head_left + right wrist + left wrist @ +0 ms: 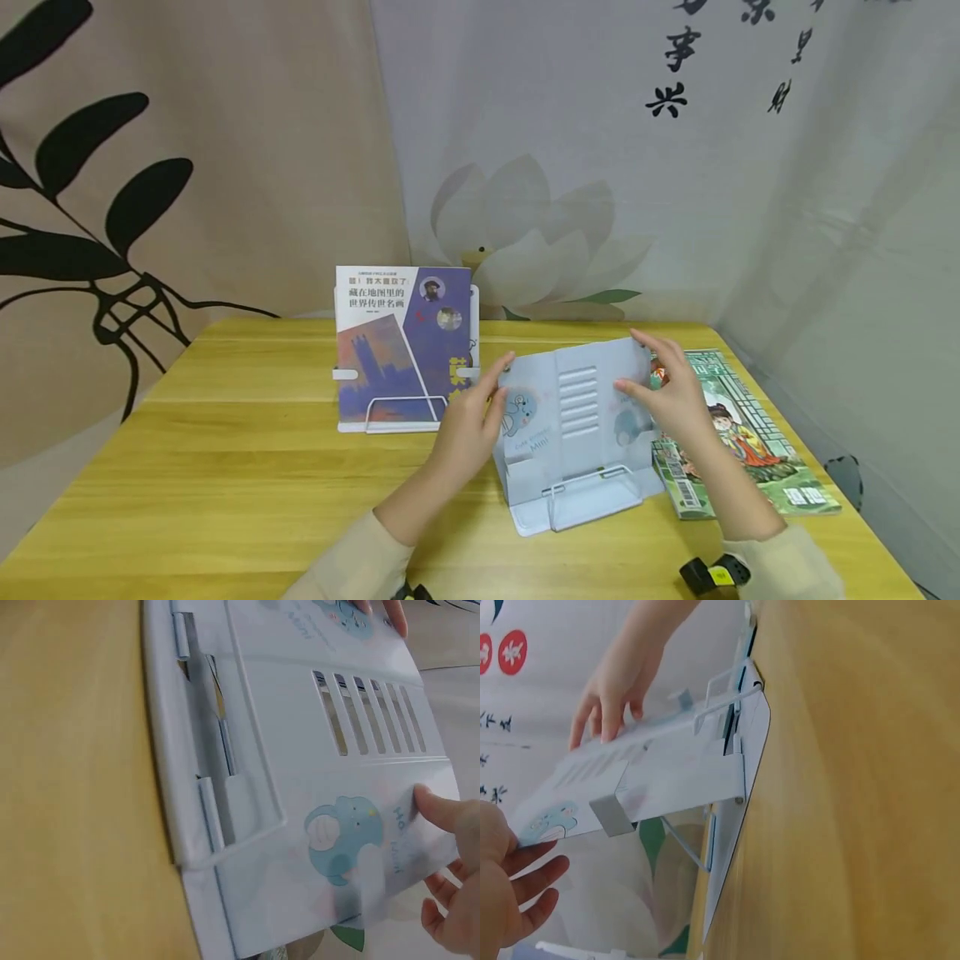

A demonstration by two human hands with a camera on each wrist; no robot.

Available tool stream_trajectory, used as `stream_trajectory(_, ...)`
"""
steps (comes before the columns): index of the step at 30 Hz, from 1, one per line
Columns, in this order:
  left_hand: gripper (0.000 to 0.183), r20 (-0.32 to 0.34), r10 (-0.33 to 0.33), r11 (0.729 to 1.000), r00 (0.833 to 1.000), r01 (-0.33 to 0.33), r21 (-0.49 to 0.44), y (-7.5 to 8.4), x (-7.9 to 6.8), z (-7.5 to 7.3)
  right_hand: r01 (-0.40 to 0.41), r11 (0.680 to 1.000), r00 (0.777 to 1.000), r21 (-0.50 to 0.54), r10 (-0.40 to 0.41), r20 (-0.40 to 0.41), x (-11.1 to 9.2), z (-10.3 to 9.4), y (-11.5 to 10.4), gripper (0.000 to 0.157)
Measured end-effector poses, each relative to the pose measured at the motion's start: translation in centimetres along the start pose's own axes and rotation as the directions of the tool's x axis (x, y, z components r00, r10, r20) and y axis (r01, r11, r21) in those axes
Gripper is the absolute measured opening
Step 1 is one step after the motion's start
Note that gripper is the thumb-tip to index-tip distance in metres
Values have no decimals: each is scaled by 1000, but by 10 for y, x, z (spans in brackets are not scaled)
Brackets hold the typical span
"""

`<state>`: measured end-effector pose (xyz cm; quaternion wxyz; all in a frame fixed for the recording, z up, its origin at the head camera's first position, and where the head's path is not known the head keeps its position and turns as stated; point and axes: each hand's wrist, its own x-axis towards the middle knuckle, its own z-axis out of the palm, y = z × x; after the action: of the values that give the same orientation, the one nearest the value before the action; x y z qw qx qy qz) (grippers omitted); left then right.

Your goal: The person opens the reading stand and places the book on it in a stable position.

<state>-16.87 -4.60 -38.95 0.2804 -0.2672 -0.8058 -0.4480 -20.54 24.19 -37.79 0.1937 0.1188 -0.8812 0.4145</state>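
A white book stand (pixel 538 417) with pale blue cartoon prints, slots and a wire page holder stands on the table, its back panel tilted up from the base. My left hand (pixel 467 421) grips the panel's upper left edge. At the upper right, my right hand (pixel 675 396) pinches the panel, thumb (pixel 436 810) on the printed front and fingers behind it. From the side, the left wrist view shows a thin wire support (pixel 686 844) behind the panel. No book rests on this stand.
A second stand at the back holds a purple and white book (pixel 405 342) behind its wire holder. Right of the white stand, a green illustrated book (pixel 750 450) lies flat near the wooden table's (pixel 225 467) right edge. A printed curtain (pixel 300 167) hangs behind.
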Motion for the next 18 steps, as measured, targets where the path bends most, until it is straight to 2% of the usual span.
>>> stream_trajectory(9, 53, 68, -94, 995, 993, 91, 44, -14, 14, 5, -39, 999, 997, -2, 39, -66, -4, 6, 3, 74)
stream_trajectory(14, 66, 113, -129, 991, 985, 123, 54, -23, 19, 8, -73, 997, 995, 6, 73, -65, -3, 9, 4, 73)
stream_trajectory(18, 76, 119, -137, 990, 983, 131, 55, -31, 23, 12, -94, 995, 994, 38, 96, -51, 0, 10, 5, 74)
